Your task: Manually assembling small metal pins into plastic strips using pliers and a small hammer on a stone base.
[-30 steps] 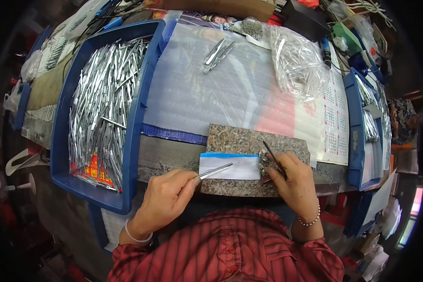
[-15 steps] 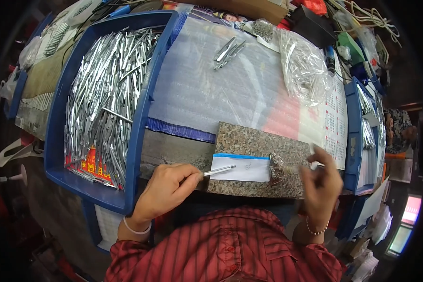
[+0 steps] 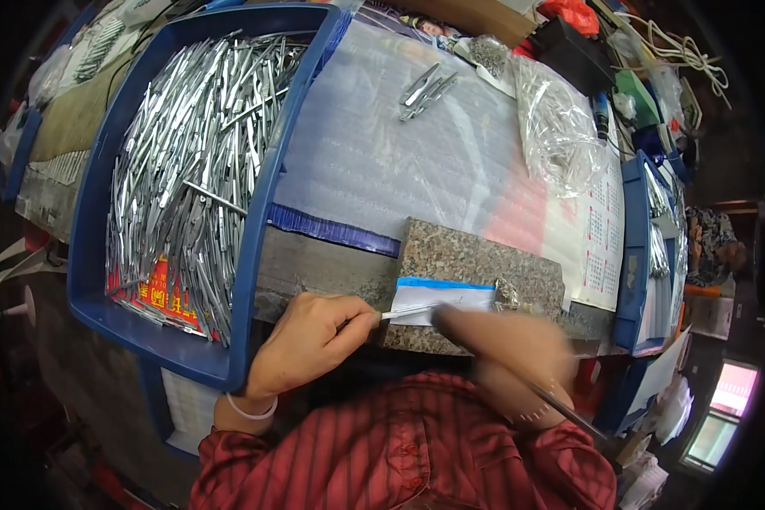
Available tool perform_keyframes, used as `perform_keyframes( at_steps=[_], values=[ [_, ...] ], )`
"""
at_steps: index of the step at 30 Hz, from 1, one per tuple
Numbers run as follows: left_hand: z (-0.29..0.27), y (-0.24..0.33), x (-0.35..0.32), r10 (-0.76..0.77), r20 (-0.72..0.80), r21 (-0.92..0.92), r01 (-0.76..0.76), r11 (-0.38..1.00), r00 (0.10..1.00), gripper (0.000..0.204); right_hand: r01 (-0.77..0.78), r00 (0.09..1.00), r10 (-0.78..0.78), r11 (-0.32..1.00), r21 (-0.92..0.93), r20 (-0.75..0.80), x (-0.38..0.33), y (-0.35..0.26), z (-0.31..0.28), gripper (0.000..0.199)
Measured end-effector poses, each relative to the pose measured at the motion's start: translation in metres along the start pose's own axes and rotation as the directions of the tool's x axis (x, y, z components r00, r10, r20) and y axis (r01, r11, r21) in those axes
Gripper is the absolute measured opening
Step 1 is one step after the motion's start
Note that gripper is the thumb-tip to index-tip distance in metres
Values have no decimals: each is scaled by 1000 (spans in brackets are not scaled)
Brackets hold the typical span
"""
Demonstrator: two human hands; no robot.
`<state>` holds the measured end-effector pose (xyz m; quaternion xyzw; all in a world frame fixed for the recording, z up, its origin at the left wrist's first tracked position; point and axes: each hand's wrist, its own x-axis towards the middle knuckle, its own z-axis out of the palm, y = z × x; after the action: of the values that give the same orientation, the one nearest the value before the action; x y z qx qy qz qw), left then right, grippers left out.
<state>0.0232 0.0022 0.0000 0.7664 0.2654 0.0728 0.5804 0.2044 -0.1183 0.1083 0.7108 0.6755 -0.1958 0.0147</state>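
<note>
Her left hand [image 3: 310,340] kept pinching the metal strip [image 3: 408,313] on the granite block [image 3: 476,259]; the right hand [image 3: 510,353] had swung across, blurred, grip unreadable.

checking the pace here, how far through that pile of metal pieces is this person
Done: only a few metal strips lie set aside on the plastic sheet. In hand: the left hand pins one strip on the granite block; the right hand is blurred. Left: the blue tray is heaped.

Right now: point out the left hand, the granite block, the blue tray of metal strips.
left hand [image 3: 308,340], head view, back of the hand.
granite block [image 3: 467,255], head view, bare top face.
blue tray [image 3: 255,223], head view, right wall.
</note>
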Motion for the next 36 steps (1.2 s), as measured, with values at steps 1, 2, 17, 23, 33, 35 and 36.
perform_keyframes(
  at_steps=[1, 2, 17, 23, 33, 35, 36],
  values=[
    [1, 0, 0, 24, 3, 15, -24, 1000, 1000, 18, 418, 848, -210, 829, 371, -487, 16, 28, 58, 23],
    [1, -3, -1, 32, -9, 25, -32, 999, 999, 18, 390, 863, -178, 829, 400, -472, 15, 28, 54, 23],
    [12, 16, -19, 163, -105, 139, -148, 979, 981, 17, 282, 855, 127, 699, 658, -502, -14, 44, 51, 45],
    [22, 30, -14, 379, -226, 274, -315, 909, 897, 20, 376, 677, 346, 596, 709, -650, -44, 45, 54, 62],
    [33, 16, 16, 582, 15, 667, -442, 600, 813, 31, 449, 646, 144, 723, 525, -750, -28, 48, 60, 45],
    [33, 20, 16, 568, 51, 685, -443, 579, 821, 33, 595, 486, 103, 688, 416, -868, -33, 41, 60, 29],
    [32, 22, 16, 559, 63, 693, -439, 572, 827, 33, 456, 676, -46, 810, 369, -736, -30, 37, 44, 27]
  ],
)
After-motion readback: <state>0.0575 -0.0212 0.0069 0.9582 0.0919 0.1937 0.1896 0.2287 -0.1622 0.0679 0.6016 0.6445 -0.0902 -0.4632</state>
